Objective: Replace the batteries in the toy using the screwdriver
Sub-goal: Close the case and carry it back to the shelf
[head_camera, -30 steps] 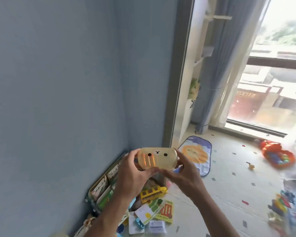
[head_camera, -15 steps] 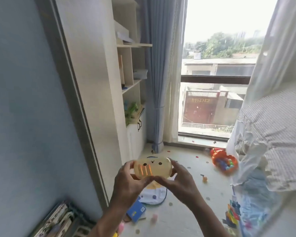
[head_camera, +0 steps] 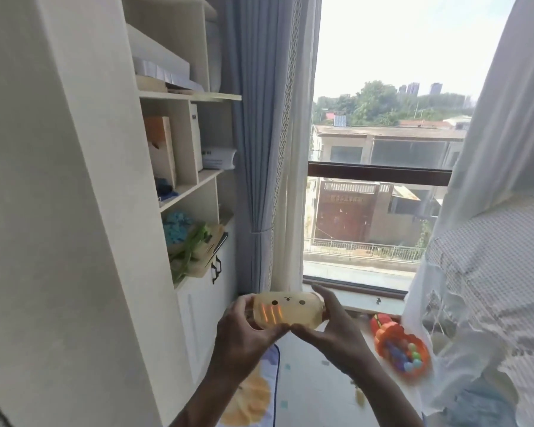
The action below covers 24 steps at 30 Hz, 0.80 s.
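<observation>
Yellow toy lies lengthwise left to right, face up, left hand and right hand gripping opposite ends; no screwdriver visible.

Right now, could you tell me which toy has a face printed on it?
The pale yellow rounded toy held in both hands; the orange flower-shaped toy on the floor shows coloured balls.

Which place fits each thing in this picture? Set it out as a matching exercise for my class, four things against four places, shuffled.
Things:
1. yellow toy
2. orange ball toy
3. blue curtain
4. wooden box

Places:
A. on the floor, below the window
B. hanging between the shelves and the window
C. held between the left hand and the right hand
D. standing on a shelf

Pairs: 1-C, 2-A, 3-B, 4-D
</observation>
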Motion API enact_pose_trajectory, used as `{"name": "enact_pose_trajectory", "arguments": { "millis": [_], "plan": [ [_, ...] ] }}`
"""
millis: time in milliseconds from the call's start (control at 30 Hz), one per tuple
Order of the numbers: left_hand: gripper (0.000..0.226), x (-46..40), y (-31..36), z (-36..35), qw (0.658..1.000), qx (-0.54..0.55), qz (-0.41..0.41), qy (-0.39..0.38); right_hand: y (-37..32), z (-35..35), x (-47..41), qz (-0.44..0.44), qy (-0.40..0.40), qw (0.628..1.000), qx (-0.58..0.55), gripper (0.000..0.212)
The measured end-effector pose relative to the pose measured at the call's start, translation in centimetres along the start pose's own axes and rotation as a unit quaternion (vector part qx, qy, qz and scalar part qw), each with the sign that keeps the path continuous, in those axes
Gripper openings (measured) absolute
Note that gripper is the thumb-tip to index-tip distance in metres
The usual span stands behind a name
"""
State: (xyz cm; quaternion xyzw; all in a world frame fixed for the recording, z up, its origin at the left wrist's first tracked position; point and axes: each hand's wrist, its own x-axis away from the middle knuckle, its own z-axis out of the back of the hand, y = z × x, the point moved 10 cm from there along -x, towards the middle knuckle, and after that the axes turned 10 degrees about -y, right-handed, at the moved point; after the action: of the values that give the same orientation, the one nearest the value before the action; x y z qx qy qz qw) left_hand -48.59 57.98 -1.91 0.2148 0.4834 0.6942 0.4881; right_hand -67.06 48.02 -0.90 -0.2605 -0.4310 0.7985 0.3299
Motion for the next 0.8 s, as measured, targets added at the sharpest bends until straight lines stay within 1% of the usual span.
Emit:
{"name": "enact_pose_trajectory", "arguments": {
  "millis": [67, 133, 167, 233, 300, 367, 433, 467, 533, 633, 800],
  "plan": [
    [0.069, -5.1, 0.0, -0.8, 1.000, -0.011, 0.003, -0.002, 1.5, 1.5, -4.9, -0.008, -0.005, 1.000, -0.018, 0.092],
    [0.067, -9.9, -0.3, -1.3, 1.000, -0.017, 0.008, 0.000, 2.8, 2.9, -9.7, -0.013, -0.005, 0.999, -0.030, 0.100],
    [0.069, -12.4, -0.4, -1.5, 1.000, -0.019, 0.011, 0.003, 3.4, 3.5, -12.1, -0.014, -0.006, 0.999, -0.034, 0.099],
    [0.073, -17.0, -0.5, -2.0, 1.000, -0.021, 0.016, 0.015, 4.5, 4.8, -17.2, -0.010, -0.013, 0.999, -0.036, 0.086],
    [0.072, -21.7, -0.8, -2.5, 0.999, -0.022, 0.018, 0.031, 5.7, 5.8, -22.4, 0.002, -0.028, 0.999, -0.032, 0.074],
    [0.075, -26.0, -1.4, -3.0, 0.998, -0.026, 0.025, 0.050, 7.3, 6.5, -27.9, 0.017, -0.056, 0.998, -0.035, 0.072],
    [0.088, -30.1, -2.0, -3.1, 0.995, -0.031, 0.039, 0.084, 8.4, 7.1, -33.4, 0.033, -0.082, 0.996, -0.032, 0.070],
    [0.090, -32.0, -2.3, -3.1, 0.993, -0.029, 0.048, 0.104, 8.8, 7.5, -36.1, 0.039, -0.093, 0.994, -0.028, 0.069],
    [0.087, -35.5, -2.8, -3.0, 0.988, -0.012, 0.065, 0.137, 9.3, 7.7, -41.2, 0.049, -0.124, 0.991, -0.024, 0.067],
    [0.076, -40.4, -3.5, -2.1, 0.978, 0.003, 0.094, 0.184, 9.5, 7.5, -48.4, 0.060, -0.160, 0.985, -0.024, 0.064],
    [0.064, -48.2, -4.9, 0.8, 0.959, -0.042, 0.106, 0.258, 8.7, 6.0, -59.4, 0.093, -0.202, 0.975, -0.029, 0.064]
  ]
}}
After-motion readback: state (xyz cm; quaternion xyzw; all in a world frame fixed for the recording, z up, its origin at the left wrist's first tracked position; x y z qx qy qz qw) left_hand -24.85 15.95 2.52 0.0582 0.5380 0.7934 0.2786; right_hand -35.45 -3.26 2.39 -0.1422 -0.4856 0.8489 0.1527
